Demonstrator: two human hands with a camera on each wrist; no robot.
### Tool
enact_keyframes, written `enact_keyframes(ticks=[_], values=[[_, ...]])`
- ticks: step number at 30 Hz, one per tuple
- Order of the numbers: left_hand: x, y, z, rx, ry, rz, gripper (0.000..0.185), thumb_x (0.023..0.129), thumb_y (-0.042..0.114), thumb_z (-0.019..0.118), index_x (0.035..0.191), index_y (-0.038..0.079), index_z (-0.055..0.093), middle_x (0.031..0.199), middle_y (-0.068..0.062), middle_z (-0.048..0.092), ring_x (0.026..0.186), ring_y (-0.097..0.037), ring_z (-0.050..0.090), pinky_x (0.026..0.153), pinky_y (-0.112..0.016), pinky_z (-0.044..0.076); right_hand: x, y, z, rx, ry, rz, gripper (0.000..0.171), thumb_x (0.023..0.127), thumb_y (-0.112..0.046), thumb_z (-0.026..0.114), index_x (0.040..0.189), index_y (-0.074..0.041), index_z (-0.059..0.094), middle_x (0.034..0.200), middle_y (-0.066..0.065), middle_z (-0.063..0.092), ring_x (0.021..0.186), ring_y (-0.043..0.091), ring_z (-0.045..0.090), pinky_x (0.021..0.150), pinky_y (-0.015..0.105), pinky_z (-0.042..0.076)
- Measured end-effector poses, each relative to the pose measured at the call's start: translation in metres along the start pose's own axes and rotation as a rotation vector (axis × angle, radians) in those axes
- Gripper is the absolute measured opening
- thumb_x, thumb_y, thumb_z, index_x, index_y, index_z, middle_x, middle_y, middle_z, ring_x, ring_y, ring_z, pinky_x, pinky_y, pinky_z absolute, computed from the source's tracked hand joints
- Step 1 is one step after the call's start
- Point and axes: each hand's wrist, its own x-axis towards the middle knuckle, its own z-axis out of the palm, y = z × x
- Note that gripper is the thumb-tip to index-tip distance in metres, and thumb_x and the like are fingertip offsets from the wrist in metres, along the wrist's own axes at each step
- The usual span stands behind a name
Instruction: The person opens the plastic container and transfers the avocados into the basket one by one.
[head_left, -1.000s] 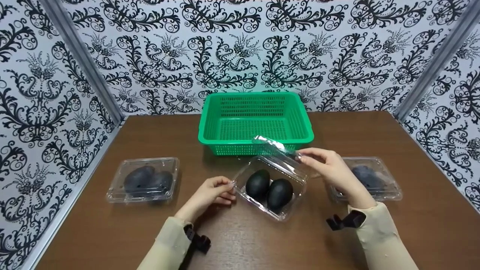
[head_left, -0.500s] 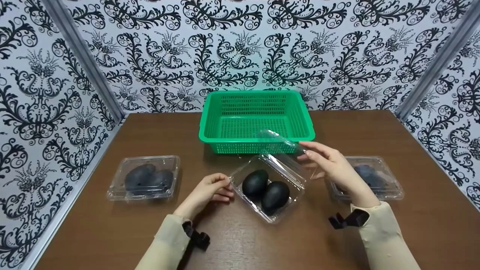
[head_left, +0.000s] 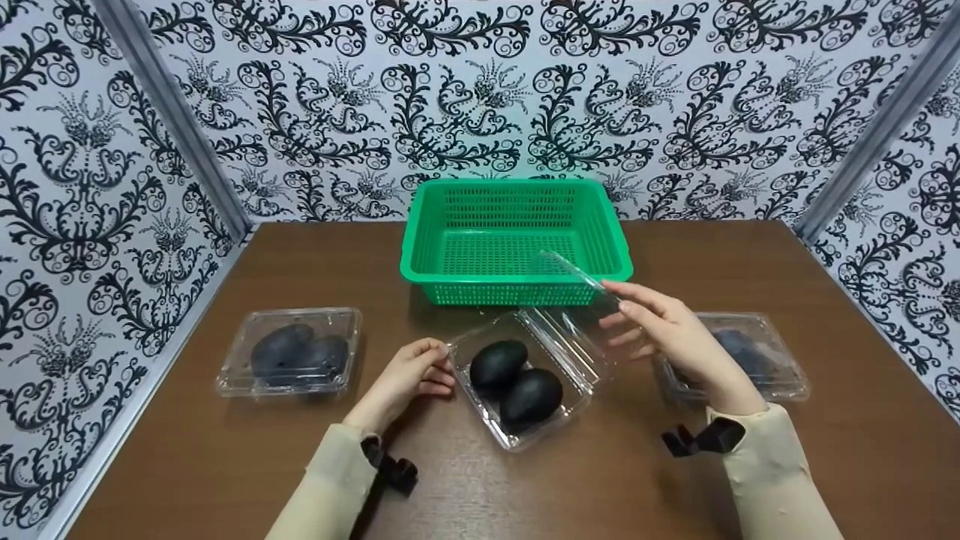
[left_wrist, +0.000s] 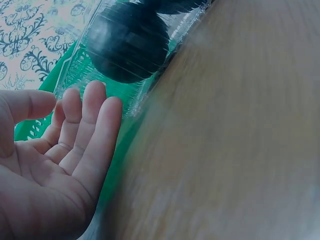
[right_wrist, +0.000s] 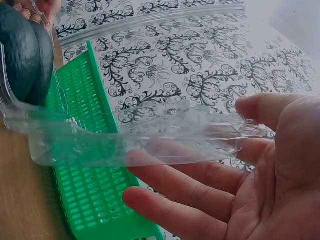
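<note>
A: Is the lid being swung further back than a second ago?

B: Yes, by the right hand, fingers straight. The box, mid-surface, is being steadied by left hand fingertips; the avocados are being exposed.

The head camera looks down across the table at the green basket. Both wrist cameras sit close, sharing the open clamshell and basket.

Open box before basket, between two shut boxes.
</note>
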Motion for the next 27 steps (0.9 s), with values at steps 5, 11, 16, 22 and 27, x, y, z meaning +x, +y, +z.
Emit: enact_keyframes(ticks=[5,11,16,22,27], values=[[-0.0002,0.0017,-0.001,-0.027,0.02,-0.003,0.01,0.099,0.012,0.049,0.096,0.002,0.053,0.081,-0.009,0.056,0.064,-0.017,0.061,0.061,-0.031,0.058,-0.0017,-0.001,-0.0027,-0.067,0.037,0.017,0.042,0.102,-0.019,0.049,0.14,-0.002,0.047,0.107,0.028,0.065,0.084,0.025,0.07,0.067,0.042,0.06],[-0.0016,0.0041,-0.0019,-0.066,0.053,-0.009,0.011,0.099,0.012,0.05,0.097,0.002,0.054,0.078,-0.008,0.057,0.06,-0.016,0.061,0.059,-0.03,0.058,-0.0019,-0.0015,-0.0043,-0.104,0.075,0.027,0.038,0.099,-0.013,0.055,0.134,0.001,0.053,0.098,0.018,0.069,0.078,0.018,0.07,0.062,0.038,0.06],[-0.001,0.0039,-0.0032,-0.088,0.08,-0.017,0.013,0.099,0.013,0.051,0.098,0.0,0.054,0.078,-0.008,0.057,0.06,-0.016,0.06,0.059,-0.03,0.058,-0.0031,-0.0021,-0.0048,-0.133,0.098,0.023,0.036,0.096,-0.011,0.059,0.129,0.004,0.056,0.096,0.019,0.07,0.075,0.016,0.068,0.06,0.032,0.058],[-0.0003,0.0039,-0.0042,-0.106,0.08,-0.014,0.018,0.098,0.015,0.054,0.103,-0.001,0.053,0.08,-0.008,0.056,0.06,-0.016,0.06,0.06,-0.03,0.058,-0.0058,-0.0055,-0.0041,-0.182,0.131,0.036,0.033,0.094,-0.012,0.063,0.123,0.004,0.061,0.09,0.014,0.07,0.07,0.013,0.065,0.058,0.028,0.057],[-0.0001,0.0046,-0.0046,-0.128,0.083,-0.003,0.019,0.098,0.016,0.054,0.105,-0.002,0.054,0.08,-0.009,0.056,0.061,-0.016,0.059,0.06,-0.029,0.057,-0.007,-0.0088,-0.0022,-0.314,0.167,0.026,0.031,0.091,-0.018,0.068,0.117,-0.001,0.067,0.081,0.006,0.07,0.067,0.018,0.066,0.056,0.026,0.055]])
